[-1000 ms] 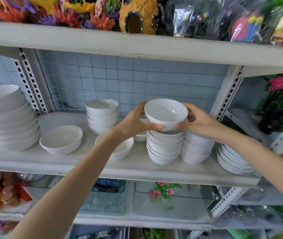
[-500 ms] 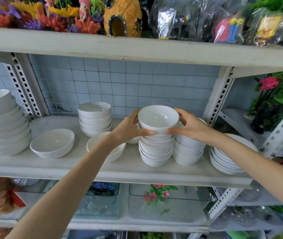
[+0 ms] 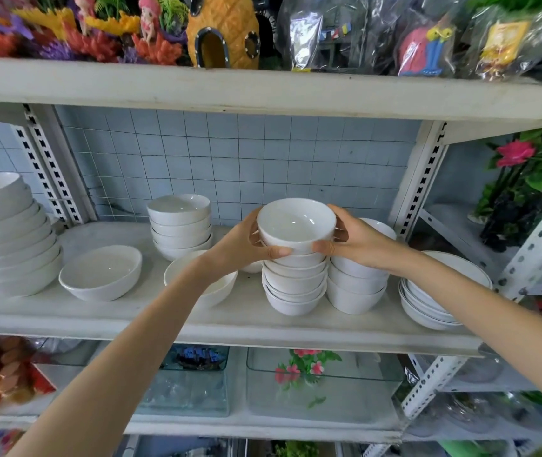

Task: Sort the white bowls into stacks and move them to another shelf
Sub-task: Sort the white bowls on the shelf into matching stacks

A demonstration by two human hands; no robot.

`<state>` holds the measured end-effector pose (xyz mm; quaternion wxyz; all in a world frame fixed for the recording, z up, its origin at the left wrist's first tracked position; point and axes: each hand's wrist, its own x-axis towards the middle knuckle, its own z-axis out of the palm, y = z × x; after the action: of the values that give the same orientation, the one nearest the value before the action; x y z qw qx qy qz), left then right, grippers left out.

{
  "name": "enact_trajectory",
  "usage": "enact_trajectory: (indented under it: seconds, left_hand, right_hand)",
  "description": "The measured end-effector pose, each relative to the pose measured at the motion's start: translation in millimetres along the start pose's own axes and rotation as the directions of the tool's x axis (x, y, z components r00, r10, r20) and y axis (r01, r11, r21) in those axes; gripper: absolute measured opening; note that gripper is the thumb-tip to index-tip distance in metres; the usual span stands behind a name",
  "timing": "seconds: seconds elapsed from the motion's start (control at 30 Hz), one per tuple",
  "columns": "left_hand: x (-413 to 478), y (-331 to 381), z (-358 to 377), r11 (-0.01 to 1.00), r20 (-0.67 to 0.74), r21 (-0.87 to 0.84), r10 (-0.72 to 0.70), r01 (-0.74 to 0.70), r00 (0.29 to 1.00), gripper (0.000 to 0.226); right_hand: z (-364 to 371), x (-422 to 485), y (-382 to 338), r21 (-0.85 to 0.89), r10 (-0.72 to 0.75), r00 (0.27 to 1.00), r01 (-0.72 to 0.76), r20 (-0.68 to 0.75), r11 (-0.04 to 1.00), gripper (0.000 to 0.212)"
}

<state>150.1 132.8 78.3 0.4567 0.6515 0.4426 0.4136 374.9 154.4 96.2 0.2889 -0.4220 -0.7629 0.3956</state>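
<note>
A small white bowl point(image 3: 296, 224) sits on top of a stack of white bowls point(image 3: 294, 286) in the middle of the white shelf point(image 3: 230, 324). My left hand point(image 3: 246, 240) grips its left side and my right hand point(image 3: 352, 237) grips its right side, thumbs at the front. Right behind my right hand stands a second stack of small bowls point(image 3: 355, 285). A third stack of small bowls point(image 3: 180, 225) stands at the back. Two single wider bowls lie on the shelf, one point(image 3: 101, 272) at the left and one point(image 3: 180, 275) partly hidden under my left forearm.
A tall stack of large bowls point(image 3: 5, 239) fills the shelf's left end; shallow plates point(image 3: 428, 301) are stacked at the right. Perforated uprights point(image 3: 418, 186) frame the bay. Toys and bagged items crowd the shelf above; glass tanks point(image 3: 322, 387) sit below. Artificial flowers point(image 3: 520, 179) stand on the right.
Both hands have lowered the small bowl from just above the middle stack onto its top. The camera has tilted up slightly.
</note>
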Motion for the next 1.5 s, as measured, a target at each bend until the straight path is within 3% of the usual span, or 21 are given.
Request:
enact_trajectory:
  seconds: [0.1,0.17,0.23,0.63,1.03,1.17,1.27,1.4,1.5]
  left_hand:
    - [0,-4,0,0.999,0.012,0.017,-0.032,0.032,0.999,0.088]
    - [-1,-5,1,0.996,-0.006,0.081,-0.044,0.044,0.999,0.112]
    - [1,-9,1,0.995,-0.018,0.089,-0.043,0.044,0.999,0.118]
    - [3,3,1,0.998,-0.054,0.058,-0.004,0.007,0.999,0.066]
    - [0,6,1,0.997,-0.037,0.070,-0.024,0.027,0.999,0.060]
    - [-2,6,-1,0.997,-0.033,0.074,-0.023,0.025,0.999,0.052]
    - [-3,7,-1,0.995,-0.071,0.084,-0.043,0.049,0.997,0.082]
    - [-4,7,-1,0.997,-0.083,0.005,-0.076,0.077,0.994,0.068]
    - [-3,7,-2,0.996,-0.104,-0.031,-0.083,0.080,0.991,0.065]
  right_hand:
    - [0,1,0,0.012,0.001,1.000,0.000,-0.014,1.000,0.095]
    - [0,1,-1,0.021,-0.017,1.000,0.018,-0.026,1.000,0.089]
    - [0,0,-3,0.033,-0.028,0.999,0.029,-0.042,0.999,0.076]
    - [-3,1,-2,-0.018,-0.028,0.997,0.027,-0.070,0.999,0.059]
    - [-3,0,-2,0.014,0.016,1.000,-0.016,-0.023,1.000,0.045]
    - [-2,-3,-3,0.022,0.031,1.000,-0.031,0.007,0.999,0.062]
    - [-5,-2,-4,-0.004,0.038,0.999,-0.038,0.007,0.999,0.055]
    - [-8,-1,-5,-0.054,0.029,0.999,-0.030,-0.018,0.998,0.087]
    - [-8,-2,-5,-0.094,0.021,0.999,-0.024,-0.032,0.995,0.097]
